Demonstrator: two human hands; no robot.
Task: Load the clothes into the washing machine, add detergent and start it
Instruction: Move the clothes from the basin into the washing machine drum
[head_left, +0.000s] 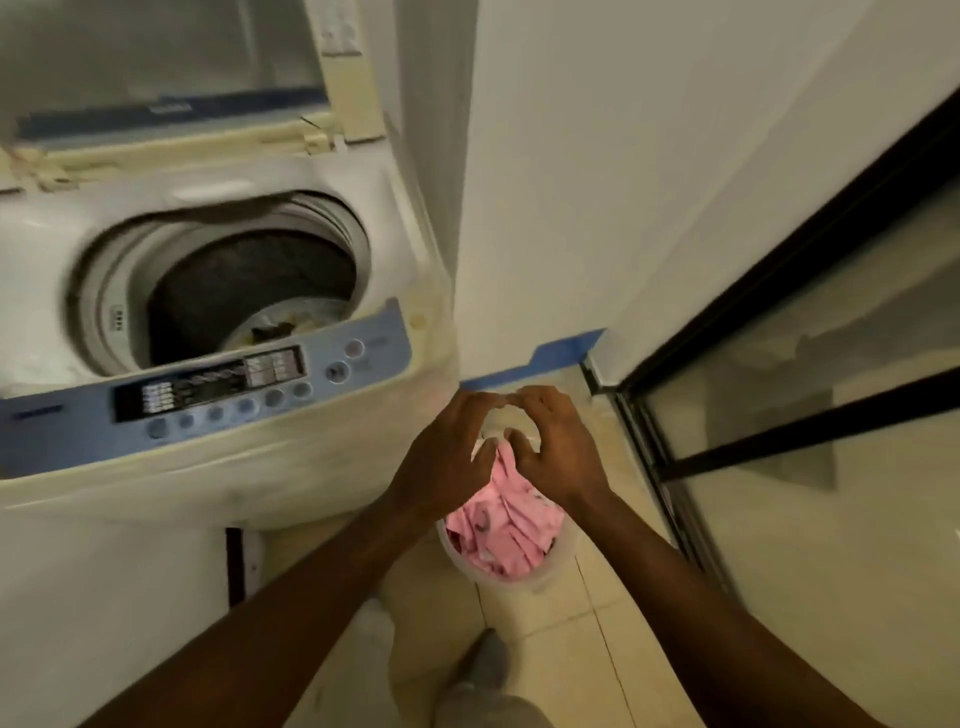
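Observation:
A white top-loading washing machine (332, 457) stands at the left with its lid (156, 52) raised. Its drum (249, 291) is open, with a dark garment lying inside. On the floor to its right sits a pale round basket (558, 564) holding pink clothes (501, 525). My left hand (447, 457) and my right hand (558, 447) hover over the basket, thumbs pinching the top of the pink cloth where it rises toward a bit of white fabric (511, 421). The other fingers are spread and arched above it.
The blue control panel (218, 389) with buttons faces me. A white wall (623, 182) with blue tape (550, 356) at its base stands behind the basket. A black-framed glass door (810, 364) runs along the right. My grey-socked foot (485, 660) rests on beige tiles.

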